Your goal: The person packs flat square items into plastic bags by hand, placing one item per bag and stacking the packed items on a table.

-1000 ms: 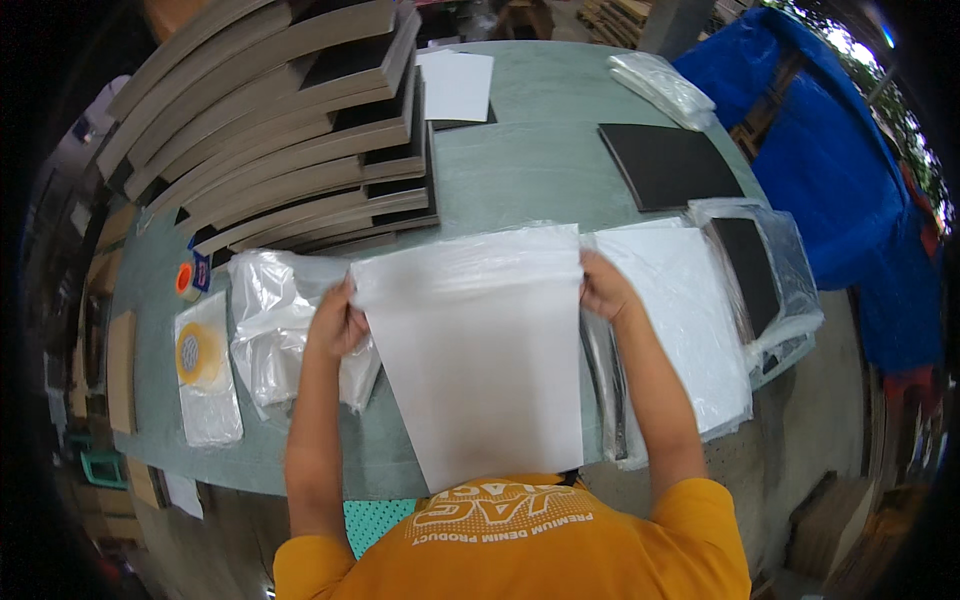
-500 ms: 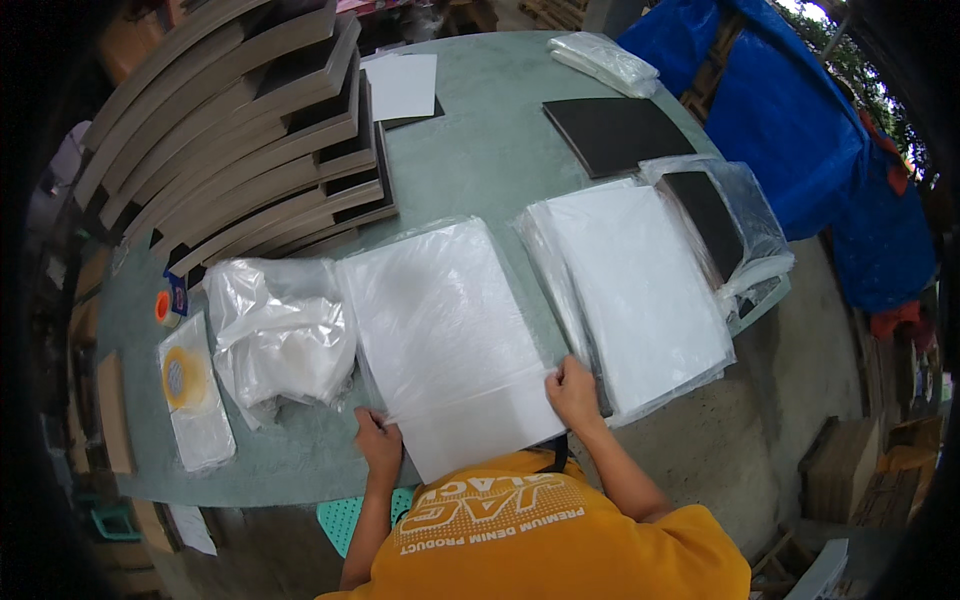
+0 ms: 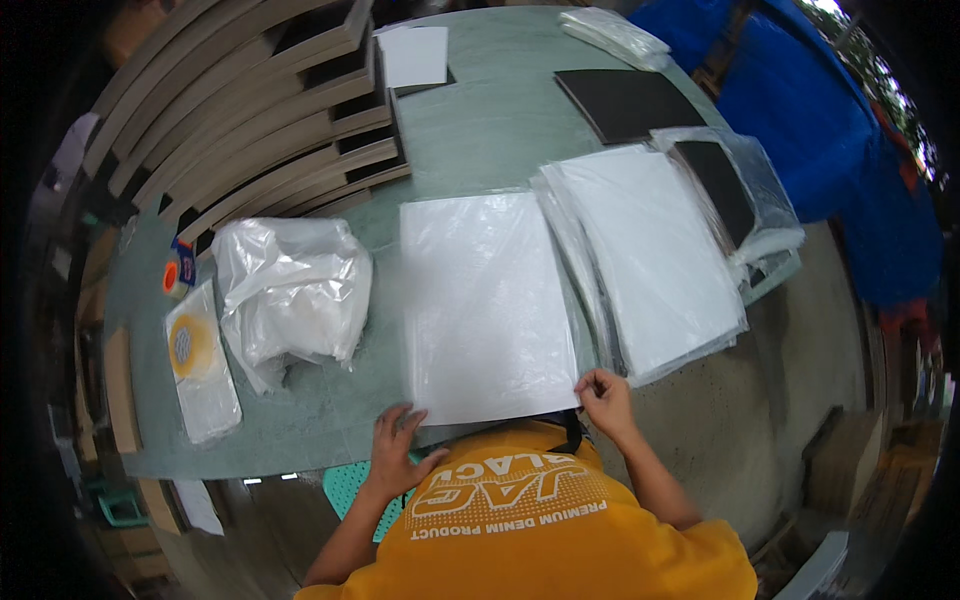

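Observation:
A flat white sheet or board (image 3: 490, 300) in a clear plastic sleeve lies on the green table in front of me, its near edge close to my body. My left hand (image 3: 398, 448) is at the near left corner, fingers apart, the fingertips touching the edge. At the near right corner, my right hand (image 3: 606, 402) pinches the edge of the sleeve between thumb and fingers. Just right of it lies a stack of sleeved white sheets (image 3: 660, 260). Left of the sheet sits a crumpled pile of clear plastic bags (image 3: 290, 290).
Stacked dark-topped grey boards (image 3: 260, 130) rise at the far left. A tape roll (image 3: 184, 345) lies on a flat clear packet, near an orange-cored roll (image 3: 172, 278). Black boards (image 3: 635, 105) and folded plastic (image 3: 615, 38) lie at the back. The round table's edge (image 3: 250, 472) curves near me.
The white sheet, which stuck out of the sleeve toward me, now lies within it almost to the near edge. My left hand has loosened from a closed grip and spread its fingers.

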Demonstrator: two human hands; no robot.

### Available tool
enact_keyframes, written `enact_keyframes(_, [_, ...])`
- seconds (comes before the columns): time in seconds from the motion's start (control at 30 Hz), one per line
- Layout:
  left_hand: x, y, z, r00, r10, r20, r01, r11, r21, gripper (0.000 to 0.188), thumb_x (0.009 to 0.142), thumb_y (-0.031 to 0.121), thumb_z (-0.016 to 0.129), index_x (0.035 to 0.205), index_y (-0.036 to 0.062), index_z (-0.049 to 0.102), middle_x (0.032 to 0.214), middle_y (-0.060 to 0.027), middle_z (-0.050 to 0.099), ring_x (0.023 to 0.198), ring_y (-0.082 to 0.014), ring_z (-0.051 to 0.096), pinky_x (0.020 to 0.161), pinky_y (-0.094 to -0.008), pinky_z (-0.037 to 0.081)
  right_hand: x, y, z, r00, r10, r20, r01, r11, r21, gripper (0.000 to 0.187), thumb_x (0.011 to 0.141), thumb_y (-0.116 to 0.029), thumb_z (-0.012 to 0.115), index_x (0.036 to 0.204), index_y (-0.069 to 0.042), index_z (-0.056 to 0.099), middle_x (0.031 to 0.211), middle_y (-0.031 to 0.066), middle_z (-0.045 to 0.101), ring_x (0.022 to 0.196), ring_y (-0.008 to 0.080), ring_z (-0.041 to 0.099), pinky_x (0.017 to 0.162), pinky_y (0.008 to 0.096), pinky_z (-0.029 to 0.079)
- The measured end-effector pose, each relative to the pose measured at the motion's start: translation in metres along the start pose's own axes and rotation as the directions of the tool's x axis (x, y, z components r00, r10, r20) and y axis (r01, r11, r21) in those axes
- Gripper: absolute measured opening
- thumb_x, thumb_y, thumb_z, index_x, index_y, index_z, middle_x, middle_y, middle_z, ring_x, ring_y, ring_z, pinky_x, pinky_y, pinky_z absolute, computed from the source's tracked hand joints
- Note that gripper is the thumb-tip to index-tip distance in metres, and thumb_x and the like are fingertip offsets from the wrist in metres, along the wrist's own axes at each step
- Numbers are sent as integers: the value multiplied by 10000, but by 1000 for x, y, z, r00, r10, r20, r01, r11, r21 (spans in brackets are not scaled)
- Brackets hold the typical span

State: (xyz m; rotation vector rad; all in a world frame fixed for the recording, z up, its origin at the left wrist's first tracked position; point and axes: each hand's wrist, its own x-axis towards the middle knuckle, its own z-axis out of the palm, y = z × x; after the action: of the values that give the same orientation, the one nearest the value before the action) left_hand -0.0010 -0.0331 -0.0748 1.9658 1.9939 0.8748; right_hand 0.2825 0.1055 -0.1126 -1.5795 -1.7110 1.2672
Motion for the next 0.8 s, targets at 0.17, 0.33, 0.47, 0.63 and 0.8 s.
enact_keyframes(0.17, [42,-4,-3,951,296,87,-303,950,72,422,660,24,597,1071,26,504,965,-131,554,877,-284,534,769,-367,412,4,-109,-24,955,-156,253,-22,812,584,104,761,18,455,833,7,529,701,34,547,598,104,549,571,210,455])
enact_keyframes(0.33, [94,-48,-78,841,395,-368,-316,913,259,300,710,-47,507,1001,22,530,856,-127,603,692,-258,586,579,-325,445,14,-173,-80,760,-592,-268,637,760,128,413,722,-111,625,1093,-16,470,1053,86,492,1031,175,468,871,295,379])
enact_keyframes(0.47, [153,-10,-197,909,-53,-413,-109,928,-357,358,794,108,553,1119,-23,481,945,-82,577,841,-133,519,786,-221,369,26,-184,-139,638,-664,-390,636,740,-219,733,599,-318,742,1185,-22,416,1185,151,445,1120,266,418,935,345,331])
enact_keyframes(0.63, [270,66,-125,963,-77,-258,-57,879,-473,397,780,181,594,1127,21,490,934,-47,542,837,-113,507,763,-244,402,48,-153,-201,815,-533,-228,477,840,-260,778,535,-364,776,1175,-74,445,1000,141,531,948,240,506,834,319,390])
enact_keyframes(0.8, [392,120,68,938,161,307,-24,914,-406,328,738,169,623,999,-11,537,730,-52,591,662,-98,517,611,-247,415,86,-32,-271,922,-231,-310,238,971,-16,425,632,-151,725,997,-27,544,799,40,550,734,118,483,670,253,395])
